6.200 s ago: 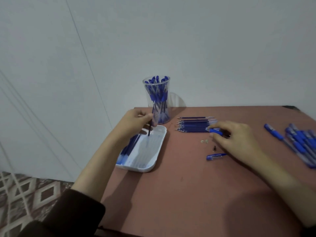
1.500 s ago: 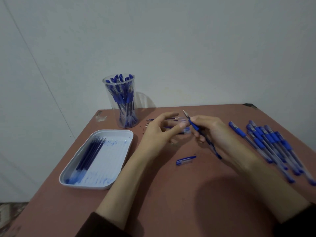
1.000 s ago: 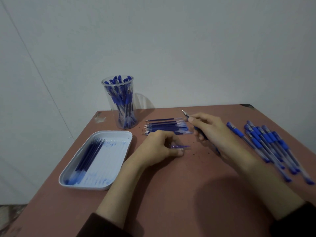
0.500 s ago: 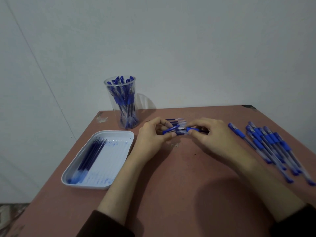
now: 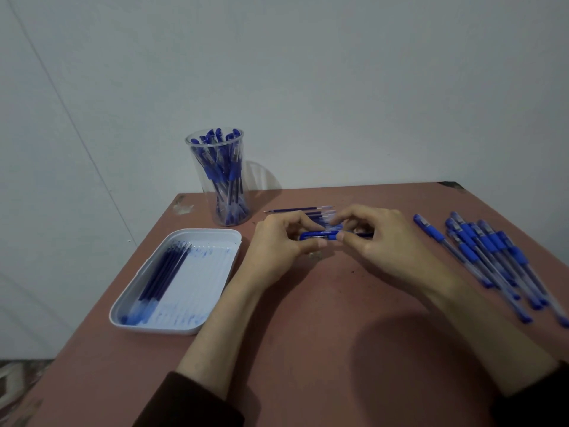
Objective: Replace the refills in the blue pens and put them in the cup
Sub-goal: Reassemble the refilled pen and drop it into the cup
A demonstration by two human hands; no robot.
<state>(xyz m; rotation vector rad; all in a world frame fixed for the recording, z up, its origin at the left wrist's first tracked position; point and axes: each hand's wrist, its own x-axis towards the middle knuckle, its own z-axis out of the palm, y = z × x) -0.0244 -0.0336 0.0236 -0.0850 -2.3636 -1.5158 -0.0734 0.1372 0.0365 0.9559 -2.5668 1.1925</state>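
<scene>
A blue pen lies level between both my hands above the middle of the table. My left hand pinches its blue cap end. My right hand grips the barrel, whose dark far end pokes out past my fingers. Behind my hands lies a row of fresh refills, partly hidden. A clear cup packed with several blue pens stands at the back left. Several more blue pens lie in a fan at the right.
A white tray with several dark blue refills along its left side sits at the front left. The reddish table ends close to the tray's left rim and meets a pale wall behind. Patterned floor shows at the lower left.
My left hand picked the cap up off the table and brought it to the pen in my right hand. The two hands have come together and the cap now sits at the pen's end.
</scene>
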